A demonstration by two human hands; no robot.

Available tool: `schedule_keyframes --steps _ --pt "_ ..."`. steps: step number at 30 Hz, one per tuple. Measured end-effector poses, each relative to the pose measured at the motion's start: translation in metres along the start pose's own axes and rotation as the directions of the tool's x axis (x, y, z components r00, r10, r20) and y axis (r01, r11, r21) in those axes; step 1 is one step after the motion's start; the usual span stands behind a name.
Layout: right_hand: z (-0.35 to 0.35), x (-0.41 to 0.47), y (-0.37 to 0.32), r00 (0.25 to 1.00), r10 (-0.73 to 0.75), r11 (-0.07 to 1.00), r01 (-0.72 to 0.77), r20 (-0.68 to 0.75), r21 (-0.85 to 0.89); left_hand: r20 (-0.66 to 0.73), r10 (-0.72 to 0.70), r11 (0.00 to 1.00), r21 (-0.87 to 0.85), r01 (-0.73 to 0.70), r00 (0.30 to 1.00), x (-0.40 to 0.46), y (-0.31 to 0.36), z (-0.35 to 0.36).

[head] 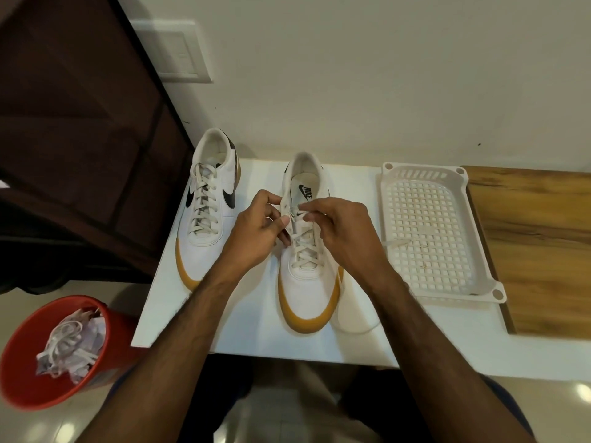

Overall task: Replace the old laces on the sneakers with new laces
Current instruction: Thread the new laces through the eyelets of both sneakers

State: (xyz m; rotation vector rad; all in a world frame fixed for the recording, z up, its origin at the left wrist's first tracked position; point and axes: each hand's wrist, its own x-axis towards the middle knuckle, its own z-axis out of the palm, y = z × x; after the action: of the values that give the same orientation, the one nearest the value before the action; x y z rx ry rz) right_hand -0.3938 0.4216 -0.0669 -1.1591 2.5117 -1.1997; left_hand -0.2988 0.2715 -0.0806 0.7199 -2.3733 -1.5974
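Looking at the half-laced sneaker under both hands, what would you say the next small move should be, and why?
Probably draw the lace through the upper eyelet and pull it snug. The right hand pinches it there while the left hand holds the right sneaker at the eyelets; its crosses stop below the top, and slack trails beside its toe.

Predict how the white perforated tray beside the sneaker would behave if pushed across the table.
The tray looks like thin plastic full of holes, so it is probably light. Lying flat, it would likely slide, not tip. The lace end inside might shift.
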Motion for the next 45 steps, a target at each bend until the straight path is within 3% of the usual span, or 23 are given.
schedule_keyframes --steps 7,14,22,30,34,37,42,45 --pt "0.006 0.002 0.001 0.993 -0.084 0.978 0.099 0.087 -0.183 0.014 0.008 1.0 0.006 -0.008 1.0 0.001 -0.002 -0.001" --pt "0.011 0.001 0.003 0.991 -0.115 0.954 0.129 0.068 -0.269 0.017 0.012 1.0 -0.002 -0.012 1.0 0.001 -0.003 -0.002" --pt "0.015 0.003 0.002 0.972 -0.185 0.91 0.226 0.147 -0.348 0.012 0.002 1.0 -0.007 -0.002 1.0 0.0 -0.001 -0.002" --pt "0.02 -0.001 -0.001 0.988 -0.151 0.943 0.153 0.03 -0.297 0.014 0.011 0.999 -0.038 -0.011 1.0 -0.002 0.0 -0.002" --pt "0.023 0.001 -0.001 0.989 -0.141 0.937 0.15 0.05 -0.314 0.031 -0.014 0.997 -0.079 0.017 0.999 -0.002 -0.002 -0.006" --pt "0.018 0.003 0.002 0.995 -0.071 0.978 0.085 0.075 -0.193 0.103 -0.034 0.999 -0.014 0.036 0.994 0.0 -0.007 -0.011" --pt "0.011 -0.001 0.001 0.993 0.034 0.995 -0.045 0.114 0.094 0.17 0.094 0.983 0.141 -0.119 0.981 -0.003 -0.006 -0.013" --pt "0.012 -0.002 -0.001 0.993 -0.016 0.996 0.005 0.118 0.092 0.145 0.189 0.957 0.195 -0.216 0.971 -0.004 -0.002 -0.014"
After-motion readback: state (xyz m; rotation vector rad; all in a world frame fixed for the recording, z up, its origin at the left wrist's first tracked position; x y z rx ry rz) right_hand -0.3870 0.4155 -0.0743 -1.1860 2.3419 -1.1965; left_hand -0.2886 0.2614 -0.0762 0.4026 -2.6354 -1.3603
